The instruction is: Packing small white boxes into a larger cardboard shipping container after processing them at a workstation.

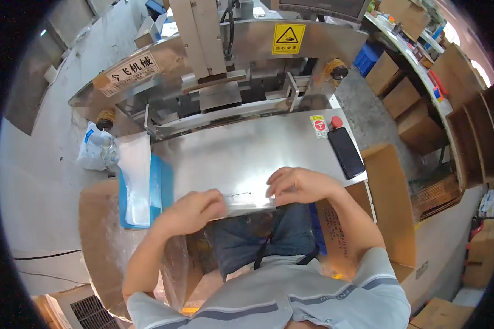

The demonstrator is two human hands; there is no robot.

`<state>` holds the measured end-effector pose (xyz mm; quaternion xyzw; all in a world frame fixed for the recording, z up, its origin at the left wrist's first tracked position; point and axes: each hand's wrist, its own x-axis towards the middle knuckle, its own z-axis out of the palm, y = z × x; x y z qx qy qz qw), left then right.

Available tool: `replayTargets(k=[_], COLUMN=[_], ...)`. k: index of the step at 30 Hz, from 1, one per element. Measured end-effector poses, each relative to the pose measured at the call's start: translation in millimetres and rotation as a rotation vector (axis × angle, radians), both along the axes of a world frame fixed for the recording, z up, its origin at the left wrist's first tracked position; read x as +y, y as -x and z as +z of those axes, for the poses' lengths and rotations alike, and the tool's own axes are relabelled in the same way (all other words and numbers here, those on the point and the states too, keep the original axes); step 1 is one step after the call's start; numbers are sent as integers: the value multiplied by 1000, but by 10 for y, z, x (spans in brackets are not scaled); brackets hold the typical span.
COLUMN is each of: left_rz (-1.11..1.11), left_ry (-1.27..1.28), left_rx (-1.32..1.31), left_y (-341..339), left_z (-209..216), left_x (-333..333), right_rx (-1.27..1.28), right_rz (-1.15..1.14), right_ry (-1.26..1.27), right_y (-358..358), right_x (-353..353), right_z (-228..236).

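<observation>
Film (251,203), seemingly clear plastic, likely light and slippery, lies between our parted left hand (195,210) and right hand (302,185), best pinched at both ends, though whether gripped we cannot tell.

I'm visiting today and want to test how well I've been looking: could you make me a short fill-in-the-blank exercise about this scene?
1. The left hand is closer to the ____-coloured bin than the right hand is.
2. The black phone lies on the metal table near its ____ side edge.
3. The round button just beyond the phone is coloured ____.
4. The black outline on the yellow warning sign is shaped like a ____.

Missing words: blue; right; red; triangle.
</observation>
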<state>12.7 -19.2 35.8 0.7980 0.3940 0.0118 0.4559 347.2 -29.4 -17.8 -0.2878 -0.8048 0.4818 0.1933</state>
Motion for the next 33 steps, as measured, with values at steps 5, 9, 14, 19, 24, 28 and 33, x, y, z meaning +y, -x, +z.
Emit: replayTargets(k=[5,9,14,19,24,28,33], left_rz=[88,256,381,346,608,517,508], left_ry=[54,229,163,-187,-408,-849,-861], left_rx=[-73,-227,-226,26,-237,13,40], left_y=[62,50,-36,-207,-408,-621,-761], left_z=[-398,-645,-562,-699,-773,-929,-1198], left_x=[961,1903,2665,2785,2233,1064,-167], right_rx=[-112,-200,-255,-343,-553,-516,-483], right_rz=[-305,-369,-479,-582,-550,-613,-520], right_ry=[186,-114,-201,-382,-640,-777,-687], right_y=[118,197,255,527,977,877,834], right_x=[755,1545,2247,2284,1732,1774,1831], right_z=[-181,-272,-209,-100,-193,-394,-294])
